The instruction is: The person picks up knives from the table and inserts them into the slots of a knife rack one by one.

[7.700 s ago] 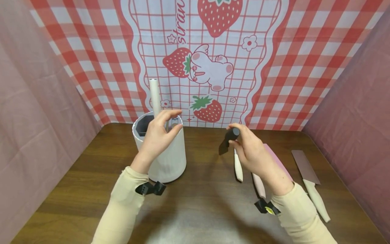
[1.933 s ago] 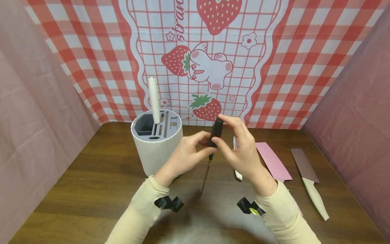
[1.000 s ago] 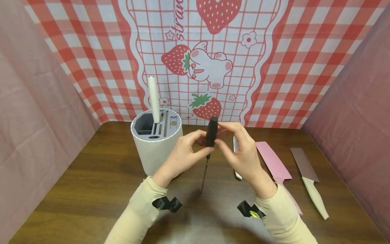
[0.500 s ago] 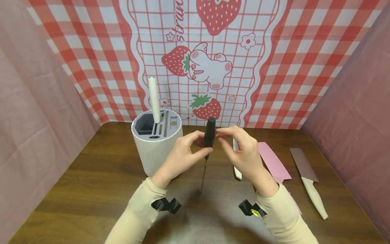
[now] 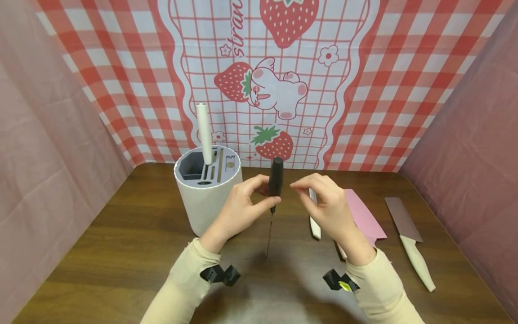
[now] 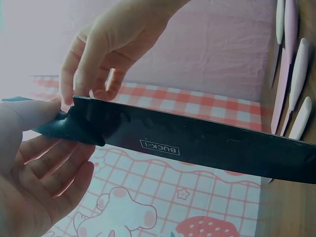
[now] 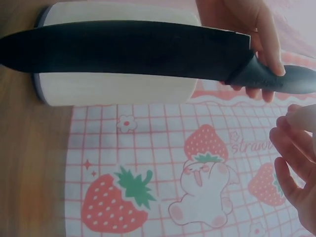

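Partly, the left grip (image 5: 241, 204) hides the black knife handle (image 5: 276, 177) it pinches, the right grip (image 5: 327, 204) relaxed nearby.

Your right hand (image 5: 329, 204) has let go of the black knife (image 5: 276, 177): a second ago its fingertips touched the handle, and now they sit just to the right of it, near the middle of the frame. Your left hand (image 5: 241, 203), which at first hung by the rim of the white holder (image 5: 202, 204) at centre left, now grips that handle alone, and the holder's slots have come into view. The knife has gone from right of centre to the middle, and a pale handle (image 5: 342, 253) shows again at lower right, beside your right wrist
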Tool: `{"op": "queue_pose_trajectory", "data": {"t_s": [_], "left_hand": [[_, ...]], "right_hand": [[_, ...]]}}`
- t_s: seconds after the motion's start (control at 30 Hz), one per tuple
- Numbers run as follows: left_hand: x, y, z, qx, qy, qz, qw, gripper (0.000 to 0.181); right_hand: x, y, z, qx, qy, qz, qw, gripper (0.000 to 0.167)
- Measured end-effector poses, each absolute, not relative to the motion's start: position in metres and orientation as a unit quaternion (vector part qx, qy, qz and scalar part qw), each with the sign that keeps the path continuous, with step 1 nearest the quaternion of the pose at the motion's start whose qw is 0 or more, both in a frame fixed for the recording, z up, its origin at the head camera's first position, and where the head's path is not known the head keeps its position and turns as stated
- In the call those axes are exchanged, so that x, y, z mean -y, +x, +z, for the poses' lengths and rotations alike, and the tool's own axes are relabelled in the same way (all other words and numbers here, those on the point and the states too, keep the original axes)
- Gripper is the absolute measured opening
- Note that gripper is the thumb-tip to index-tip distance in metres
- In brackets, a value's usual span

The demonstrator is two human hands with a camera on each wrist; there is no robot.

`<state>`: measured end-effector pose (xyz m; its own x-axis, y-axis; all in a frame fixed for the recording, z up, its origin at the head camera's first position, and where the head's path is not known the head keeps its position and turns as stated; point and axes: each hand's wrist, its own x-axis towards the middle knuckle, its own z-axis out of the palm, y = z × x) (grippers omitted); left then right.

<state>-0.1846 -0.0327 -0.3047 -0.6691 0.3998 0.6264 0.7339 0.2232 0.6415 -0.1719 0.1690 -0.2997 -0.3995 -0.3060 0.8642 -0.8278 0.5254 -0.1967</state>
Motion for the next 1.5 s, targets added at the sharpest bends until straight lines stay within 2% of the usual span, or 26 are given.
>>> {"op": "queue_pose_trajectory", "data": {"t_s": [0.27, 0.67, 0.8, 0.93, 0.97, 1.1, 1.2, 1.37, 1.5], "left_hand": [[0.034, -0.185, -0.305, 0.763, -0.373, -0.498, 0.176, 0.023], [0.037, -0.185, -0.3, 0.763, -0.364, -0.494, 0.203, 0.023], [0.038, -0.183, -0.298, 0.76, -0.364, -0.491, 0.222, 0.023], [0.039, -0.182, -0.298, 0.756, -0.366, -0.494, 0.224, 0.022], [0.04, -0.181, -0.298, 0.755, -0.366, -0.496, 0.223, 0.022], [0.043, -0.181, -0.295, 0.751, -0.363, -0.503, 0.226, 0.024], [0.046, -0.18, -0.293, 0.748, -0.361, -0.507, 0.232, 0.024], [0.051, -0.18, -0.289, 0.74, -0.369, -0.505, 0.249, 0.022], [0.055, -0.178, -0.285, 0.738, -0.376, -0.497, 0.259, 0.021]], "right_hand": [[-0.181, -0.178, -0.313, 0.804, 0.372, 0.272, 0.376, 0.018], [-0.2, -0.182, -0.325, 0.828, 0.38, 0.223, 0.348, 0.027], [-0.203, -0.18, -0.328, 0.831, 0.385, 0.231, 0.327, 0.005], [-0.204, -0.178, -0.331, 0.836, 0.391, 0.224, 0.314, 0.037], [-0.205, -0.178, -0.332, 0.836, 0.392, 0.22, 0.313, 0.036], [-0.208, -0.18, -0.337, 0.842, 0.39, 0.215, 0.305, 0.005], [-0.211, -0.181, -0.341, 0.858, 0.379, 0.212, 0.275, 0.023], [-0.216, -0.182, -0.344, 0.881, 0.374, 0.206, 0.204, 0.02], [-0.215, -0.183, -0.344, 0.882, 0.385, 0.206, 0.178, 0.02]]}}
